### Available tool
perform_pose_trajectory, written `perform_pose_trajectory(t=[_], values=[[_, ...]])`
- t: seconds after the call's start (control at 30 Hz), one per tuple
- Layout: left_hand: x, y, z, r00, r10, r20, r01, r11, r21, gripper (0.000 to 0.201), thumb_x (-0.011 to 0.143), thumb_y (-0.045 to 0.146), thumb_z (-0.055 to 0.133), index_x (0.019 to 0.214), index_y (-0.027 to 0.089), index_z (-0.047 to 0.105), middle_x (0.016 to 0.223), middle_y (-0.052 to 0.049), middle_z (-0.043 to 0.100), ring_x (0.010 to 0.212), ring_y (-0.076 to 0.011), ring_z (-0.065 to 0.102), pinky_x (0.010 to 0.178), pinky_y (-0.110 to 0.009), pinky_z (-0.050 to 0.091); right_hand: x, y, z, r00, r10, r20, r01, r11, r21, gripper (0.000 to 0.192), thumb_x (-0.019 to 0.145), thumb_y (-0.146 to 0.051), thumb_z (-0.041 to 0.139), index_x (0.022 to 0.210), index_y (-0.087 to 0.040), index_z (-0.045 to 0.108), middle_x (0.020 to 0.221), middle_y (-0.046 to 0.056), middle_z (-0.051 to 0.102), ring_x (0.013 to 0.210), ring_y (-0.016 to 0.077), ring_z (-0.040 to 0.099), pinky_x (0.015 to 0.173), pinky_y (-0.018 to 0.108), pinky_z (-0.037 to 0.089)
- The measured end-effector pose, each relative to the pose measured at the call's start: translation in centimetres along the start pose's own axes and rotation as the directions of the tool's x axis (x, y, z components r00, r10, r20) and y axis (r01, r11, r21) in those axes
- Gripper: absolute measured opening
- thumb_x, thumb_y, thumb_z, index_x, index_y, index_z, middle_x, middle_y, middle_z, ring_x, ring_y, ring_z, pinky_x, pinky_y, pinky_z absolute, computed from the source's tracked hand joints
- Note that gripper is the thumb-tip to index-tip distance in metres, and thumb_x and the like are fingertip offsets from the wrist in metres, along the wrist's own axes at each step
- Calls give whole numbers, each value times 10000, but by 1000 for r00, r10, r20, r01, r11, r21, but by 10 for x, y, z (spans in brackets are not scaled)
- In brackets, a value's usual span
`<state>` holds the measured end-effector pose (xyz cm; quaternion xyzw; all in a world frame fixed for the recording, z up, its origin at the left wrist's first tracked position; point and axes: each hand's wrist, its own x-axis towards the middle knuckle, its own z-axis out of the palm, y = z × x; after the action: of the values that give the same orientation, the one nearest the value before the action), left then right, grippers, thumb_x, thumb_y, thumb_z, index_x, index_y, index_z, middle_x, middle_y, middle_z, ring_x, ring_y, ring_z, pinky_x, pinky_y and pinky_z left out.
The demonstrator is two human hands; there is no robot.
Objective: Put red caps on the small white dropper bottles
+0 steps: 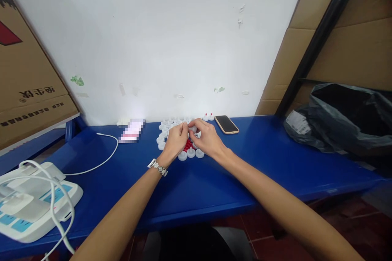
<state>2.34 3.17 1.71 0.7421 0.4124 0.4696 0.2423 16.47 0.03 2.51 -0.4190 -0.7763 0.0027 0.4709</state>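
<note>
1. The left hand (pixel 176 138) and the right hand (pixel 206 135) meet over a cluster of small white caps (pixel 171 127) at the far middle of the blue counter (pixel 260 159), close to the white wall (pixel 171 40).
2. Both hands have their fingers curled in, fingertips touching at one small white piece (pixel 192 129) held between them; it is too small to tell more than that it matches the caps.
3. Small red parts (pixel 188 144) lie just below the hands, with three white caps in a row at the near edge of the cluster.
4. A bracelet (pixel 157 167) sits on the left wrist.
5. A phone (pixel 226 124) lies face up just right of the caps, apart from them.
6. A white cable (pixel 101 163) curves across the counter to the left.
7. A white device (pixel 33 204) with blue panels sits at the near left corner.
8. A black plastic bag (pixel 346 118) rests at the right end of the counter, with cardboard (pixel 352 49) leaning behind it.
9. A printed cardboard box (pixel 27 73) stands at the left.
</note>
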Motion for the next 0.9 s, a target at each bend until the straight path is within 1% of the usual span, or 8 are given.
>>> perform_pose_trajectory(t=[0.2,0.3,0.37,0.47,0.53,0.63,0.77,0.9], values=[[3,1,6,989,-143,27,146,969,-200,378,931,401,388,607,205,403,521,37,386,498,-117,353,500,-271,255,-2,-5,4,999,-47,-7,45,988,-149,157,873,-115,459,916,-190,591,1041,93,604,808,167,586,694,278,439],[1,1,-2,995,-92,47,94,994,-47,414,967,406,345,608,207,395,535,24,401,513,-132,381,519,-286,264,-1,-6,4,998,54,-41,-55,998,-34,91,840,-142,512,851,-190,588,943,63,610,726,146,561,685,281,437],[-1,1,-10,993,22,112,-35,993,110,413,996,422,320,664,202,431,593,9,459,569,-153,438,565,-299,296,1,-3,0,972,234,26,-235,958,164,15,807,-198,586,812,-187,577,783,24,607,644,135,545,658,280,443],[-6,6,-23,944,194,267,-257,939,229,352,1027,426,287,807,209,455,735,-10,517,700,-183,495,673,-320,355,4,6,-11,811,404,423,-579,662,477,134,760,-254,668,803,-163,580,646,6,593,564,134,549,596,277,450],[-9,10,-27,911,240,335,-323,920,220,347,1040,416,250,827,214,434,778,-16,511,745,-188,491,719,-329,371,6,12,-20,695,317,646,-715,396,575,144,744,-230,677,815,-139,591,664,25,606,562,130,555,577,268,444],[-10,15,-26,889,260,376,-336,930,151,368,1049,403,214,794,215,399,773,-9,497,734,-178,470,723,-327,369,7,17,-28,606,170,777,-795,102,598,91,763,-197,620,795,-123,575,653,31,594,497,97,484,505,237,381],[-9,11,-21,903,221,370,-264,962,70,358,1047,415,241,778,215,366,729,14,472,673,-157,446,668,-313,347,7,15,-26,507,69,859,-857,-69,511,104,816,-219,483,763,-139,524,602,24,558,413,76,356,428,221,299],[-9,7,-18,922,184,340,-210,977,39,340,1043,425,255,797,219,367,714,23,455,662,-154,443,655,-307,336,7,8,-19,487,65,871,-863,-120,491,220,853,-310,392,681,-181,439,502,-27,404,391,73,237,394,215,248]])
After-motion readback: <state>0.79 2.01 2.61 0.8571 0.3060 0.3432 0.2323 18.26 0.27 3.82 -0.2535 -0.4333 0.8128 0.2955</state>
